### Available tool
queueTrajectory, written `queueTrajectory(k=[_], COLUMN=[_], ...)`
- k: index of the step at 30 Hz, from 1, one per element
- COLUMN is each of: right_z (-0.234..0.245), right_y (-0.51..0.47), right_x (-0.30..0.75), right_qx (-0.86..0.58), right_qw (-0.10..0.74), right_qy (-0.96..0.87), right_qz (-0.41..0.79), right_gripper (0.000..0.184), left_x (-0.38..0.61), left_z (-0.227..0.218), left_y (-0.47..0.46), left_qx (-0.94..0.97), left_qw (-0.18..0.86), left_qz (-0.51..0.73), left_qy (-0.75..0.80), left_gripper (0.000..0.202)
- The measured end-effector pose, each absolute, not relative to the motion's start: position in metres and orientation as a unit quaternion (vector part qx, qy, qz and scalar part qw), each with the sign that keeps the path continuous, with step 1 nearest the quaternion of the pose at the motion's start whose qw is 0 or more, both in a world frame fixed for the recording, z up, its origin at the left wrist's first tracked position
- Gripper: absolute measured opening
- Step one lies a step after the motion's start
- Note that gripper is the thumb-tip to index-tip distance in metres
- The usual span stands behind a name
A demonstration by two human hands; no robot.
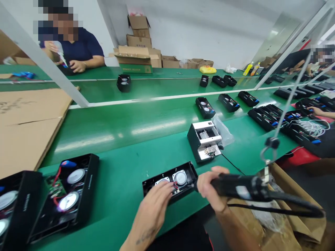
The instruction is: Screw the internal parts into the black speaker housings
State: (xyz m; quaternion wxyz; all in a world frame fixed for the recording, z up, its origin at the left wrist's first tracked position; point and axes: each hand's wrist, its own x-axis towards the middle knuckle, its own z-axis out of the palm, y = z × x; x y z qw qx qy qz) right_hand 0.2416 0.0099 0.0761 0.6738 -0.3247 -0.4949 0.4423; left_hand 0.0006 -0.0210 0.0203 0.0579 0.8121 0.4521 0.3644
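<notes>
In front of me an open black speaker housing lies slantwise on the green bench, with two round speaker drivers and some wires inside. My left hand is over its near wall, fingers together and reaching into the housing; the thumb is hidden. My right hand is wrapped round a black electric screwdriver, held almost level. The screwdriver's front end points left at the housing's right end; whether its tip touches a screw is unclear. A cord from above is hooked to the tool, and a black cable leaves its rear.
A screw feeder box stands behind the housing. More open housings lie at left, others at right. Flat cardboard covers the left of the bench. An open carton is below right. A co-worker sits across.
</notes>
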Motion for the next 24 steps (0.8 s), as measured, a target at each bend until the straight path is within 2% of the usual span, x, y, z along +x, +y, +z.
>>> queueTrajectory(k=[4,8,11,14,19,21,24], right_z=[0.088,0.063,0.031,-0.001,-0.061,-0.078,-0.091], right_y=[0.031,0.060,0.077,0.078,0.056,0.051,0.051], right_x=[0.275,0.307,0.323,0.330,0.322,0.318,0.317], right_qx=[-0.339,-0.490,-0.563,-0.587,-0.651,-0.665,-0.670], right_qw=[0.751,0.709,0.659,0.643,0.610,0.590,0.580], right_qy=[-0.444,-0.424,-0.434,-0.447,-0.428,-0.435,-0.444], right_qz=[0.352,0.277,0.244,0.203,0.146,0.143,0.133], right_gripper=[0.035,0.041,0.060,0.081,0.076,0.075,0.067], left_x=[-0.070,-0.109,-0.116,-0.115,-0.093,-0.075,-0.052], left_z=[0.008,-0.011,-0.015,-0.020,-0.025,-0.015,0.009], left_y=[-0.018,-0.012,-0.014,-0.011,0.066,0.123,0.210], left_qx=[0.834,0.884,0.894,0.892,0.810,0.750,0.704], left_qw=[0.000,-0.033,-0.058,-0.060,0.008,0.063,0.045], left_qz=[0.305,0.218,0.212,0.237,0.349,0.361,0.380], left_qy=[0.459,0.412,0.391,0.381,0.472,0.550,0.599], left_gripper=[0.042,0.039,0.032,0.025,0.012,0.017,0.025])
